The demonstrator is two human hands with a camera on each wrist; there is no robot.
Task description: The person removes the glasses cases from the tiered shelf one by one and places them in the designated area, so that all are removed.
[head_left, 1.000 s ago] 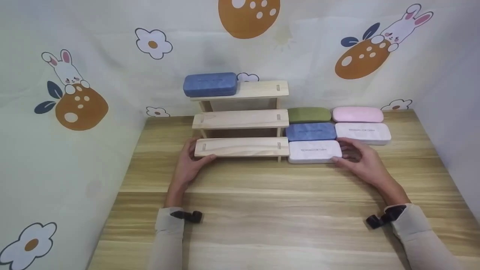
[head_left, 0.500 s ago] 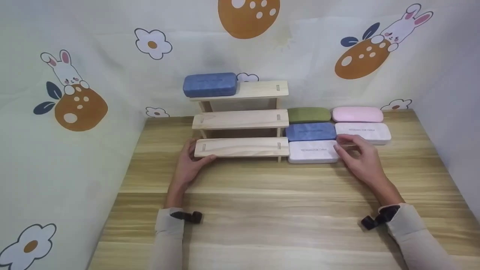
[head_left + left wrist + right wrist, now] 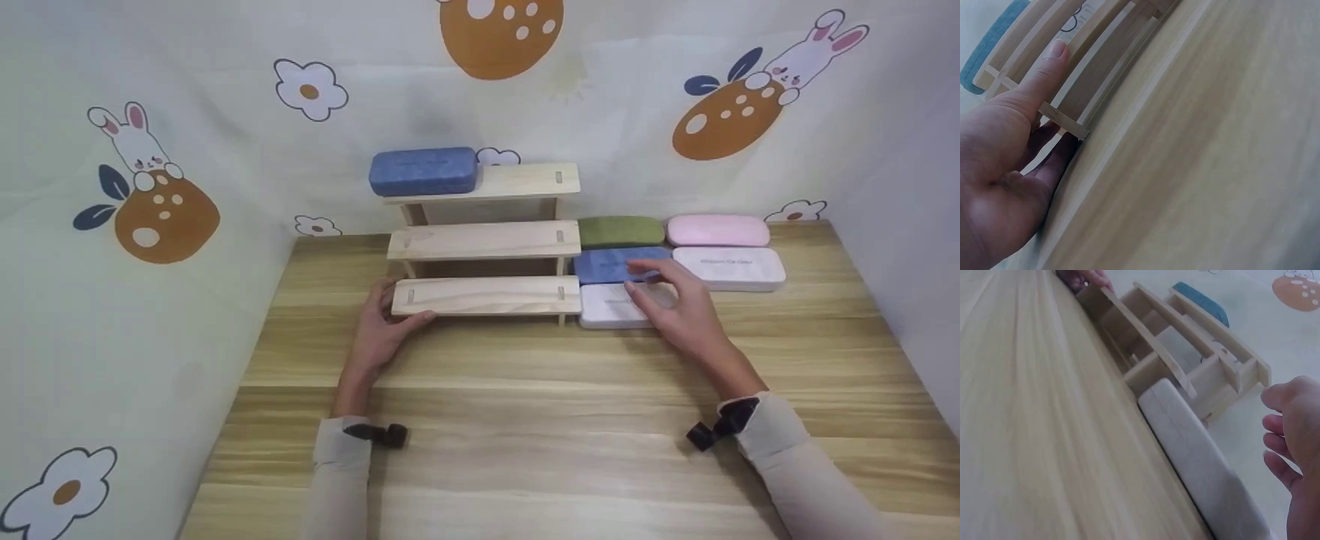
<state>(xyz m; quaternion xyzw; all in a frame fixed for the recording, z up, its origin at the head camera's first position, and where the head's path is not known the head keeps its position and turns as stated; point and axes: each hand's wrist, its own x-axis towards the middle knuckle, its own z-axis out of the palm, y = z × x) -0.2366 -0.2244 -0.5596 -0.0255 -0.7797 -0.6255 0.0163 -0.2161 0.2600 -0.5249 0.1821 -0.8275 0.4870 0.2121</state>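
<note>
A three-step wooden display rack (image 3: 486,294) stands mid-table. My left hand (image 3: 381,330) grips the left end of its lowest step, thumb along the front edge; in the left wrist view the fingers (image 3: 1053,149) reach round the end of the step. My right hand (image 3: 686,311) hovers over the front white glasses case (image 3: 609,306), fingers loosely bent and holding nothing. Its fingertips partly cover the blue glasses case (image 3: 600,266) just behind. Another blue glasses case (image 3: 424,171) lies on the left of the rack's top step.
Right of the rack, a green glasses case (image 3: 621,232), a pink glasses case (image 3: 718,230) and a second white glasses case (image 3: 729,268) lie close together on the wood-grain table (image 3: 525,450). A printed cloth wall (image 3: 615,135) rises behind.
My right hand has let go of the front white case's right end, lifted and moved left over it. The left hand keeps its place on the rack.
</note>
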